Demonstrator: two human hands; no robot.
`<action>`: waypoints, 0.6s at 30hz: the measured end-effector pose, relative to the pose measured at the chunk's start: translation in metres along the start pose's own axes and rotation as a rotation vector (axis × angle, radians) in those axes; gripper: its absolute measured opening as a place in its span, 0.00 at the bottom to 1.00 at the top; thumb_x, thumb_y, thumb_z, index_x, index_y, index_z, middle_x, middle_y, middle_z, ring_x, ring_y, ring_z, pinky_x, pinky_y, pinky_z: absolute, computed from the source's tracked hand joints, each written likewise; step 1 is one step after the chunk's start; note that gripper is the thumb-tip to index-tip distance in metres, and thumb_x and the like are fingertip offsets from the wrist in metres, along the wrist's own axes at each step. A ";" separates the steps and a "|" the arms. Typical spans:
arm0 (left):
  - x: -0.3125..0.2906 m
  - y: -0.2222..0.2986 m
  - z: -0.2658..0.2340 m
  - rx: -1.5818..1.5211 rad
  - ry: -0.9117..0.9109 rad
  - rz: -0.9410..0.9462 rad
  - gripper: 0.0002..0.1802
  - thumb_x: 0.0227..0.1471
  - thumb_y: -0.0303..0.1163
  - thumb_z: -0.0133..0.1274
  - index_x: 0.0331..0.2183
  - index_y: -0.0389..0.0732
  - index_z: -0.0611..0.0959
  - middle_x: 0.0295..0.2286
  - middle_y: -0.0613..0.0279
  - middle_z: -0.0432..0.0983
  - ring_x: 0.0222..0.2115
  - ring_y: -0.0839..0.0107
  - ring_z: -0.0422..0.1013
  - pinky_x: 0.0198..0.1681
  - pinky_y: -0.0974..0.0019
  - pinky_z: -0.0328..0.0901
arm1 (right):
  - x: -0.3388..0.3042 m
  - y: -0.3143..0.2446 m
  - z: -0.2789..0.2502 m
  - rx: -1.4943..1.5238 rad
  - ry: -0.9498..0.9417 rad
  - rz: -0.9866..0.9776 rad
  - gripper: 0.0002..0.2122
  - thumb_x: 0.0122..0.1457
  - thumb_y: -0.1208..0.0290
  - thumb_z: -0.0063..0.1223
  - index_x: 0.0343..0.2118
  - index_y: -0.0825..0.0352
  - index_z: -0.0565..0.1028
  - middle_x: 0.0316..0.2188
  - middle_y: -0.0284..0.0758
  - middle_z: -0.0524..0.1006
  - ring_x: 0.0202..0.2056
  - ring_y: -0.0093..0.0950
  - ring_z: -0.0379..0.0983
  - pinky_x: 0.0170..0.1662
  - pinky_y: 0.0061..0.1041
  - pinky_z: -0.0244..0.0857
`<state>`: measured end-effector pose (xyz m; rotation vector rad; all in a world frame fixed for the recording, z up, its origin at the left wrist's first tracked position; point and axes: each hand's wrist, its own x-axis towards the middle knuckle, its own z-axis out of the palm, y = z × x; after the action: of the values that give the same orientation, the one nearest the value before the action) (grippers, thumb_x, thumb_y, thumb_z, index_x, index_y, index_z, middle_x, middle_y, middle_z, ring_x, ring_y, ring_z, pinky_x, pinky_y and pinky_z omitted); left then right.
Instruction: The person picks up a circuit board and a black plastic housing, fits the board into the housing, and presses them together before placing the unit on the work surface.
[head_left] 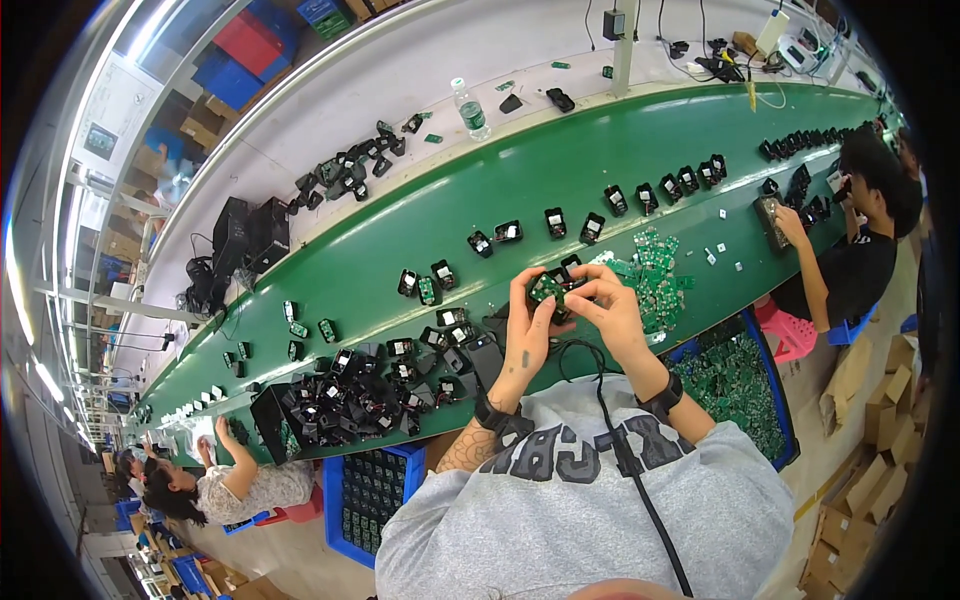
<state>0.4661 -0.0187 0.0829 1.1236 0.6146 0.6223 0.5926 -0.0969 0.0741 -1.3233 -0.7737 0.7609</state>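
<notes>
Above the green work surface, my left hand (528, 328) is closed around a small black plastic housing with a green circuit board (547, 288) showing in its open side. My right hand (612, 318) is bent in from the right, its thumb and fingertips pinching at the edge of the same piece. The exact spot they grip is partly hidden by the fingers. Loose green circuit boards (655, 270) lie spread just to the right of my right hand. Left of my left hand is a big heap of black housings (345, 400), some with white labels and wires.
Rows of black housings (617, 200) stand along the green conveyor belt (400, 215). A water bottle (470, 110) stands at the far ledge. Blue crates (372, 500) sit below the near edge. Co-workers sit left and right. A black cable (640, 470) hangs over my chest.
</notes>
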 end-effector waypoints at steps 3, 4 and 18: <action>-0.005 0.006 0.008 0.323 0.037 0.187 0.24 0.60 0.27 0.40 0.58 0.42 0.60 0.46 0.53 0.66 0.41 0.65 0.71 0.43 0.64 0.70 | -0.002 0.002 0.003 0.171 -0.020 0.087 0.03 0.52 0.77 0.59 0.29 0.72 0.79 0.50 0.36 0.68 0.41 0.23 0.72 0.44 0.22 0.68; -0.003 0.002 0.006 0.323 0.034 0.186 0.24 0.60 0.27 0.40 0.58 0.42 0.60 0.46 0.53 0.66 0.41 0.65 0.71 0.43 0.64 0.70 | -0.003 0.002 0.005 0.233 -0.023 0.124 0.04 0.53 0.77 0.58 0.29 0.72 0.78 0.49 0.36 0.68 0.41 0.23 0.72 0.44 0.22 0.68; -0.008 0.004 0.008 0.563 0.050 0.366 0.28 0.56 0.29 0.43 0.58 0.36 0.62 0.50 0.45 0.60 0.48 0.52 0.62 0.54 0.58 0.58 | -0.004 0.003 0.009 0.399 -0.018 0.211 0.04 0.55 0.78 0.55 0.28 0.73 0.78 0.48 0.35 0.69 0.41 0.22 0.70 0.45 0.22 0.64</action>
<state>0.4661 -0.0279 0.0896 1.7770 0.6515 0.8186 0.5832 -0.0951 0.0713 -1.0451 -0.4674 1.0373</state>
